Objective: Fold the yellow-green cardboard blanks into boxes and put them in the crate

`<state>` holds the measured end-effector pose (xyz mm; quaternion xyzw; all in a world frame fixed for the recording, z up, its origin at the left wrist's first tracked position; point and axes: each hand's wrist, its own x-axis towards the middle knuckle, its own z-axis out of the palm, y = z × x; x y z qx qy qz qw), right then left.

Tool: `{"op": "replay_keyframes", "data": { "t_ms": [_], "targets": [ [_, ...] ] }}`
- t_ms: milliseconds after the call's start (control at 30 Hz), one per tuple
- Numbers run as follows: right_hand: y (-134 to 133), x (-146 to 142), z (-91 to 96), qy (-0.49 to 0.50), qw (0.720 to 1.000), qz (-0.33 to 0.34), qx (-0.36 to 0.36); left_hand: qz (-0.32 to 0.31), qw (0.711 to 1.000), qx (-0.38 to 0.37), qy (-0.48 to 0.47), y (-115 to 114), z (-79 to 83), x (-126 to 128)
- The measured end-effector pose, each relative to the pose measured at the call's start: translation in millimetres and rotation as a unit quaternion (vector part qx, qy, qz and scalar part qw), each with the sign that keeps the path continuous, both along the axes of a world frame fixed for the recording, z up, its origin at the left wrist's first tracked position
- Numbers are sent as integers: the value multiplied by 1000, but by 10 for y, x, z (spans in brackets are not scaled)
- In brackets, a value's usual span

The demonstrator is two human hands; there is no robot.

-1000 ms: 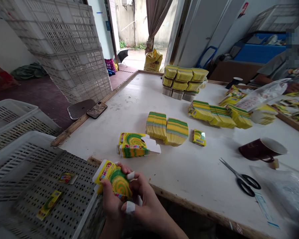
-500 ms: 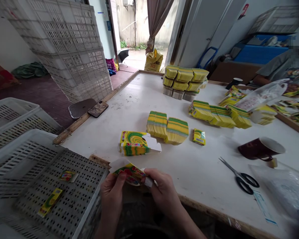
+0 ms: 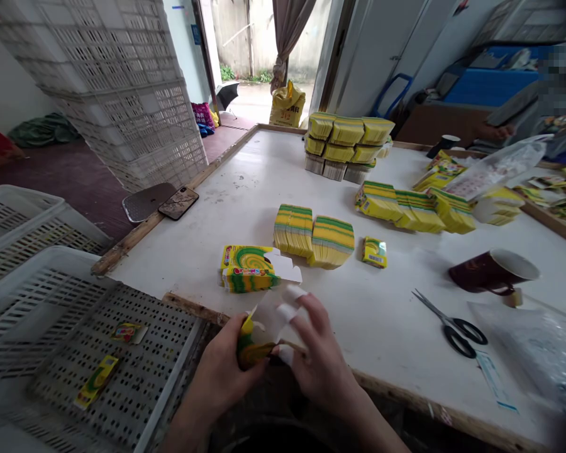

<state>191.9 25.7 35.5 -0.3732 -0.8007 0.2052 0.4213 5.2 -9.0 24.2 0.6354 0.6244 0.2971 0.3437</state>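
Note:
My left hand (image 3: 229, 362) is wrapped round a small yellow-and-green printed carton (image 3: 255, 352) just beyond the table's near edge. The carton's white inner side faces up, partly smeared by motion. My right hand (image 3: 318, 352) grips its right end, thumb below and fingers above, with white covers on the fingertips. Just beyond my hands lies a printed carton with its white flaps open (image 3: 249, 267). Two bundles of flat yellow-green cartons (image 3: 293, 229) stand behind it. To their right lies a small yellow box (image 3: 375, 251).
A perforated crate (image 3: 158, 352) at left holds two small cartons. Scissors (image 3: 453, 327), a dark mug (image 3: 493, 270) and a clear plastic bag (image 3: 532, 346) lie right. More bundles (image 3: 349, 148) are stacked at the back. A phone (image 3: 179, 202) rests on the left edge. A person sits far right.
The carton has turned from its printed face to its white inner side. My right hand's fingers have spread and risen over it; my left hand has moved slightly right.

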Motion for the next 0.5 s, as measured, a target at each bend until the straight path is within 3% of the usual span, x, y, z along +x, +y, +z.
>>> {"op": "replay_keyframes", "data": {
  "t_ms": [67, 133, 167, 233, 300, 367, 433, 500],
  "targets": [
    [31, 58, -58, 106, 985, -57, -121, -5, 998, 39, 42, -25, -68, 13],
    [71, 71, -112, 203, 935, -28, -291, -23, 995, 73, 56, -61, -118, 14],
    [83, 51, -141, 252, 890, 1, -380, -28, 994, 89, 54, -79, -136, 23],
    [79, -40, -210, 352, 769, 49, -532, -27, 992, 118, 34, -107, -157, 68],
    [32, -170, -294, 428, 644, 84, -628, -18, 990, 141, 0, -121, -162, 139],
    [-35, -284, -377, 458, 565, 118, -676, -5, 988, 155, -22, -122, -160, 206],
    [-85, -332, -435, 468, 549, 127, -681, 4, 986, 162, -29, -113, -163, 241],
    [-94, -297, -448, 457, 600, 117, -646, 11, 984, 175, -19, -99, -178, 236]
  ]
}}
